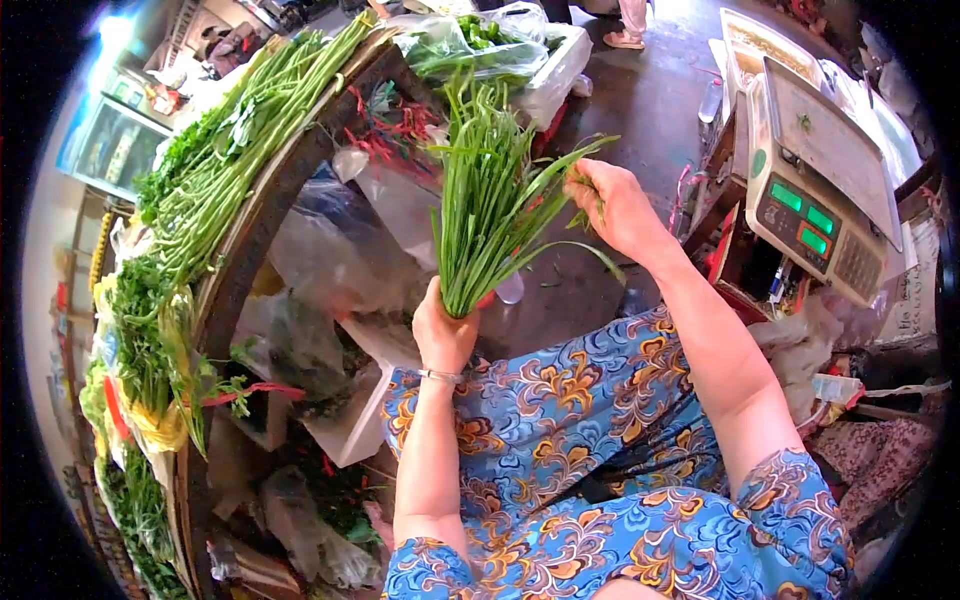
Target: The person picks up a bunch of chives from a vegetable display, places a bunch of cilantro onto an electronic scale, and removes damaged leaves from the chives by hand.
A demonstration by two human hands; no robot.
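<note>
A bundle of long, flat green leaves (480,200) stands upright in my left hand (446,330), whose fingers are wrapped round its lower end. My right hand (608,205) is to the right of the bundle, its fingers pinched on some leaf blades that bend out from it. One loose blade arcs down below my right hand. The fingertips of my right hand are partly hidden by the leaves.
Long-stemmed greens (225,165) lie along a curved wooden counter edge (240,255) at the left. A digital scale (815,215) with lit green displays stands at the right. White foam box (345,410) below left; another person's foot (624,40) at the top.
</note>
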